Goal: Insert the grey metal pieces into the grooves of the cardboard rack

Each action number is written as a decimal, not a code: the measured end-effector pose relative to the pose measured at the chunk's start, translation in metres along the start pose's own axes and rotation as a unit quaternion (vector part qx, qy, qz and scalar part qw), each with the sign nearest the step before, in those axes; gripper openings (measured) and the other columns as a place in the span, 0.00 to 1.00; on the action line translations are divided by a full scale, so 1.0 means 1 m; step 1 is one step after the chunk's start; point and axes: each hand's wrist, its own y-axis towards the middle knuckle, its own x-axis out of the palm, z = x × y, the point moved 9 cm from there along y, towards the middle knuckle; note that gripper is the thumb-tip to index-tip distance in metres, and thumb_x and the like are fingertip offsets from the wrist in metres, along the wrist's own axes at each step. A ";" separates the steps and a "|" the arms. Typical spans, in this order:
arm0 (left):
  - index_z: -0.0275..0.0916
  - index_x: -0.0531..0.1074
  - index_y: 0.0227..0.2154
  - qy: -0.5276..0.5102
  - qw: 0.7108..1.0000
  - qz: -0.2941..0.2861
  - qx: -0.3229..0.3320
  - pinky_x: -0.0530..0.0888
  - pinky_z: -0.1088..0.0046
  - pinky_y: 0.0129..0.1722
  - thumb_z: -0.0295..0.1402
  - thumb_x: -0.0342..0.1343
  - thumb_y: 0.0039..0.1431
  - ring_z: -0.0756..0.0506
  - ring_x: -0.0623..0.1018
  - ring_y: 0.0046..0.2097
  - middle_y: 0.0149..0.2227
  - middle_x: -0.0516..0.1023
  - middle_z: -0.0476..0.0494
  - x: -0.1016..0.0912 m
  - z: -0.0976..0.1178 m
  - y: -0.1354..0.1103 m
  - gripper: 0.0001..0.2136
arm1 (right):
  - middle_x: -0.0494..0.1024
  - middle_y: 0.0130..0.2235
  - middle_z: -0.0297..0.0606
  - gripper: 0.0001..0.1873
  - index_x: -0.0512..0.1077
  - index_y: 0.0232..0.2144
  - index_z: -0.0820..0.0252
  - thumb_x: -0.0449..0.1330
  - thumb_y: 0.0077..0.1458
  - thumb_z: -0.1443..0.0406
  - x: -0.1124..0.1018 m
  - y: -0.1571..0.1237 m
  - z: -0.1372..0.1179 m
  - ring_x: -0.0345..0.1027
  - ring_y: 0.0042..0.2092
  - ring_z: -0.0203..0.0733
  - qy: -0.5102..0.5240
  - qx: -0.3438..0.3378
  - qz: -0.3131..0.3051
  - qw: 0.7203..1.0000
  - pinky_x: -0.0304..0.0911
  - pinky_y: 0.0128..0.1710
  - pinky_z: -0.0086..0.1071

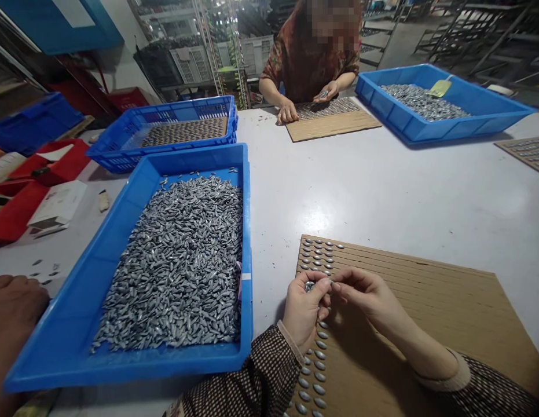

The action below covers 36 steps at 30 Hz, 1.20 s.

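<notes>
My left hand (303,310) is closed round a small cluster of grey metal oval pieces (310,286), over the left edge of a slotted brown board (425,313). My right hand (368,292) pinches one small piece at its fingertips, touching the left hand's thumb. Rows of the same oval pieces (318,252) stand in the board's slots at its top left, and more pieces (315,370) run down its left edge below my wrist. A blue tray (246,243) heaped with loose grey pieces (182,260) lies just left of my hands.
Across the white table (382,185) a person (312,58) works at another slotted board (334,121). A second blue tray (443,130) of pieces stands at the far right, a blue crate (165,145) with a filled board at the far left. Someone's hand (13,313) rests at the left edge.
</notes>
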 end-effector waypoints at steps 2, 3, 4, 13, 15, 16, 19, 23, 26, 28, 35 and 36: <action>0.36 0.67 0.34 0.005 1.000 -0.001 -0.005 0.54 0.84 0.16 0.37 0.65 0.49 0.56 0.63 0.22 0.23 0.68 0.52 0.000 -0.001 0.000 0.15 | 0.75 0.27 0.34 0.13 0.75 0.32 0.60 0.67 0.51 0.55 -0.005 0.000 -0.002 0.65 0.29 0.35 -0.004 -0.013 0.030 0.999 0.62 0.29 0.30; 0.36 0.67 0.34 0.008 1.000 -0.003 -0.007 0.54 0.84 0.16 0.37 0.65 0.49 0.56 0.63 0.22 0.23 0.68 0.52 0.000 -0.001 -0.001 0.15 | 0.74 0.27 0.34 0.13 0.75 0.32 0.60 0.67 0.51 0.55 -0.007 0.000 -0.004 0.65 0.29 0.35 -0.008 -0.020 0.043 0.999 0.62 0.29 0.30; 0.36 0.67 0.34 0.010 1.000 -0.004 -0.011 0.53 0.84 0.16 0.37 0.65 0.49 0.56 0.63 0.23 0.23 0.67 0.52 0.000 -0.002 -0.001 0.15 | 0.74 0.27 0.34 0.13 0.75 0.32 0.60 0.67 0.51 0.55 -0.008 -0.001 -0.004 0.65 0.29 0.35 -0.013 -0.024 0.051 0.998 0.63 0.30 0.30; 0.37 0.66 0.34 0.009 0.999 -0.010 -0.037 0.50 0.84 0.14 0.38 0.63 0.52 0.57 0.62 0.21 0.25 0.66 0.53 0.003 -0.004 -0.003 0.14 | 0.76 0.34 0.37 0.05 0.75 0.35 0.55 0.58 0.59 0.65 0.004 -0.018 -0.042 0.70 0.36 0.39 -0.236 -0.216 0.003 0.947 0.65 0.36 0.33; 0.37 0.65 0.34 -0.008 0.999 -0.007 -0.037 0.50 0.84 0.14 0.39 0.60 0.55 0.57 0.61 0.20 0.26 0.68 0.52 0.003 0.001 -0.004 0.12 | 0.77 0.34 0.36 0.05 0.75 0.35 0.55 0.58 0.59 0.65 -0.007 -0.016 -0.043 0.70 0.35 0.39 -0.266 -0.224 0.029 0.937 0.65 0.35 0.33; 0.38 0.65 0.34 -0.028 0.999 -0.003 -0.042 0.50 0.83 0.13 0.39 0.58 0.57 0.57 0.61 0.20 0.27 0.69 0.51 0.003 0.003 -0.004 0.11 | 0.78 0.34 0.37 0.05 0.75 0.35 0.55 0.58 0.59 0.64 -0.018 -0.012 -0.042 0.70 0.35 0.39 -0.273 -0.214 0.060 0.936 0.66 0.34 0.33; 0.37 0.66 0.35 -0.119 0.989 0.018 -0.084 0.53 0.82 0.13 0.35 0.50 0.59 0.55 0.64 0.20 0.28 0.70 0.48 0.002 0.001 -0.006 0.07 | 0.80 0.35 0.38 0.08 0.76 0.36 0.56 0.59 0.58 0.60 -0.052 0.006 -0.033 0.72 0.35 0.42 -0.302 -0.176 0.150 0.925 0.67 0.35 0.35; 0.33 0.67 0.39 -0.176 0.973 0.044 -0.145 0.59 0.82 0.16 0.31 0.47 0.57 0.52 0.72 0.26 0.31 0.73 0.43 0.000 -0.010 -0.011 0.09 | 0.81 0.36 0.39 0.11 0.76 0.36 0.57 0.57 0.60 0.58 -0.061 0.032 -0.024 0.74 0.37 0.44 -0.373 -0.185 0.162 0.895 0.68 0.38 0.38; 0.33 0.66 0.41 -0.173 0.973 0.047 -0.146 0.59 0.82 0.16 0.29 0.48 0.58 0.52 0.72 0.25 0.30 0.73 0.43 -0.002 -0.011 -0.017 0.10 | 0.80 0.36 0.40 0.12 0.75 0.37 0.58 0.56 0.61 0.58 -0.057 0.041 -0.020 0.73 0.36 0.44 -0.400 -0.202 0.163 0.879 0.68 0.38 0.38; 0.34 0.65 0.41 -0.161 0.977 0.051 -0.133 0.59 0.82 0.15 0.29 0.49 0.59 0.52 0.71 0.24 0.29 0.73 0.44 -0.006 -0.008 -0.021 0.08 | 0.80 0.36 0.40 0.12 0.75 0.36 0.58 0.56 0.61 0.58 -0.052 0.043 -0.020 0.73 0.36 0.43 -0.424 -0.216 0.162 0.864 0.67 0.38 0.37; 0.36 0.65 0.37 -0.112 0.987 0.045 -0.102 0.58 0.82 0.16 0.36 0.49 0.64 0.54 0.68 0.23 0.29 0.71 0.47 -0.015 -0.002 -0.027 0.08 | 0.77 0.34 0.43 0.14 0.75 0.35 0.60 0.51 0.64 0.62 -0.047 0.041 -0.022 0.70 0.35 0.43 -0.546 -0.258 0.160 0.781 0.63 0.36 0.36; 0.36 0.66 0.37 -0.104 0.989 0.036 -0.096 0.58 0.83 0.16 0.37 0.50 0.64 0.55 0.66 0.22 0.29 0.70 0.47 -0.015 -0.001 -0.026 0.09 | 0.77 0.34 0.43 0.15 0.76 0.35 0.60 0.50 0.65 0.62 -0.046 0.041 -0.023 0.70 0.35 0.43 -0.564 -0.261 0.158 0.767 0.63 0.36 0.35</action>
